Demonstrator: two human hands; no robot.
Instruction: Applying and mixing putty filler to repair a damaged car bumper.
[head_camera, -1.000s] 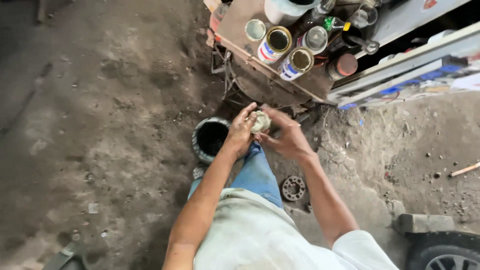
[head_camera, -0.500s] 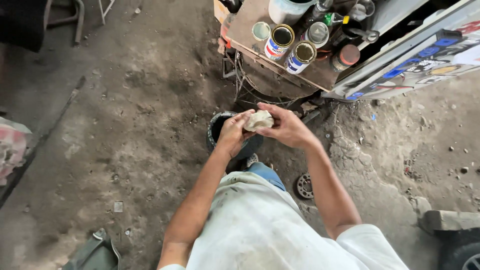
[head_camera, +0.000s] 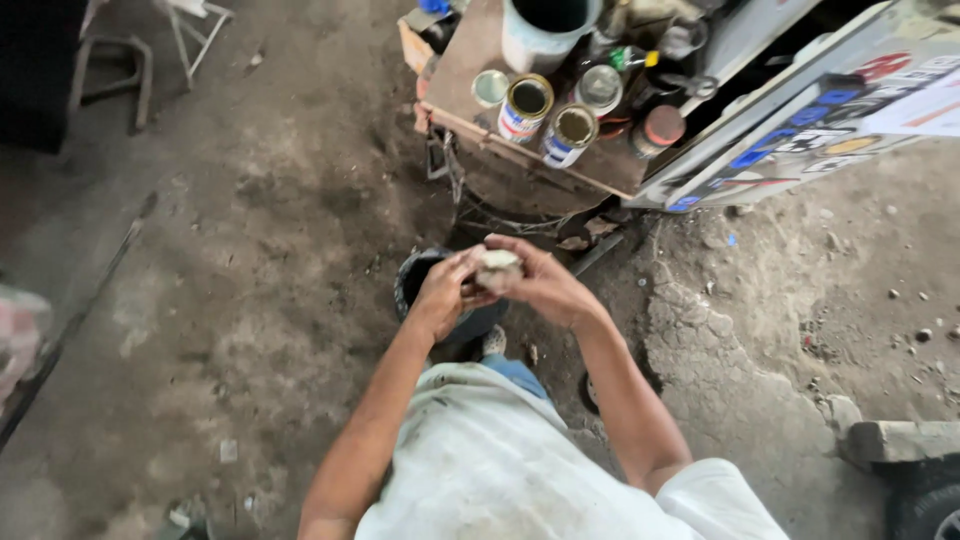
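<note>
A small round pale metal part (head_camera: 497, 266), dirty and grey-white, sits between both my hands in the middle of the head view. My left hand (head_camera: 446, 292) grips it from the left side and my right hand (head_camera: 542, 285) wraps it from the right and above. Both hands hover just over a dark round bucket (head_camera: 418, 278) that stands on the dirt floor. The part's underside is hidden by my fingers.
A low wooden stand (head_camera: 470, 70) at the top holds several open tins (head_camera: 527, 104) and a white tub (head_camera: 540, 35). Metal stools (head_camera: 108, 62) stand top left. A round metal piece (head_camera: 590, 392) lies by my right forearm, and a tyre (head_camera: 925, 505) shows at bottom right.
The view has shifted so the stand sits higher and the stools come into sight. My hands stay closed on the part and have turned it slightly over the bucket.
</note>
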